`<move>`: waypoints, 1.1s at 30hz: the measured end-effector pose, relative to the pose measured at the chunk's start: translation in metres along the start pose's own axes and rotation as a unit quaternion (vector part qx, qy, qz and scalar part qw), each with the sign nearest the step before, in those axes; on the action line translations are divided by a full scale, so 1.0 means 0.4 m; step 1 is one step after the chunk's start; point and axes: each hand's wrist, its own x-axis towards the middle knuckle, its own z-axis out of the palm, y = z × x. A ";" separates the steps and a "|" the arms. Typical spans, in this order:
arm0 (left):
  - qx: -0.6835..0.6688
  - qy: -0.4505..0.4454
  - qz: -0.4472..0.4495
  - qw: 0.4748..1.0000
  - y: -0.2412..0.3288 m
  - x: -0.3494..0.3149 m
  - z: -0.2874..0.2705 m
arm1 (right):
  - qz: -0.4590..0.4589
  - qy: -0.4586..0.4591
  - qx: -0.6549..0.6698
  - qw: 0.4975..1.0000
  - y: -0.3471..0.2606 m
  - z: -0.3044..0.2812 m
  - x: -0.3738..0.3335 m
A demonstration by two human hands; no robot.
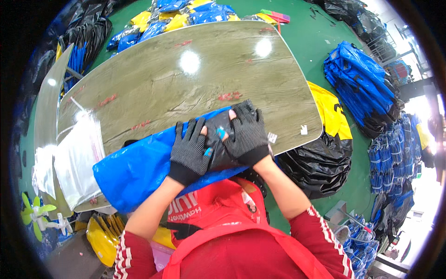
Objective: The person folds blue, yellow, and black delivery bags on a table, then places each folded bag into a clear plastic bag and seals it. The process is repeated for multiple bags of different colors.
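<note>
A folded sheet of shiny blue and black plastic-like material (139,162) lies across the near edge of the table. My left hand (190,151), in a dark ribbed glove with bare thumb tip, rests flat on it with fingers stretched out. On the black part (218,156), to the right, my right hand (248,132) presses down in a matching glove. Its fingers lie extended toward the far edge of the bundle, and the thumb points left. Small bright blue patches show between the two hands. Whatever is under my palms is hidden.
The wood-patterned table (153,74) has a rounded right corner. Clear plastic bags (79,158) are stacked at its left. A green toy-like fan (37,214) stands lower left. Yellow-and-black material (320,158) and a blue pile (357,83) lie to the right, blue-yellow packages (172,21) beyond.
</note>
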 end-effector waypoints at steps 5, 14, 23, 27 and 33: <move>-0.024 -0.058 0.032 0.997 -0.003 0.014 -0.063 | -0.009 -0.017 0.110 0.994 -0.129 0.014 0.022; 0.154 0.092 -0.344 0.922 -0.265 -0.484 -0.259 | -0.062 -0.020 0.053 0.997 -0.285 0.019 0.031; -0.645 0.246 -0.497 0.525 -0.134 -0.677 -0.232 | -0.167 0.007 0.058 0.984 -0.394 0.144 0.022; -0.688 0.201 -0.466 0.518 -0.121 -0.563 -0.351 | -0.273 0.128 0.127 0.945 -0.311 0.071 -0.047; -0.604 0.065 -0.361 0.708 0.144 -0.136 -0.373 | -0.077 -0.072 0.576 0.810 -0.242 0.086 -0.162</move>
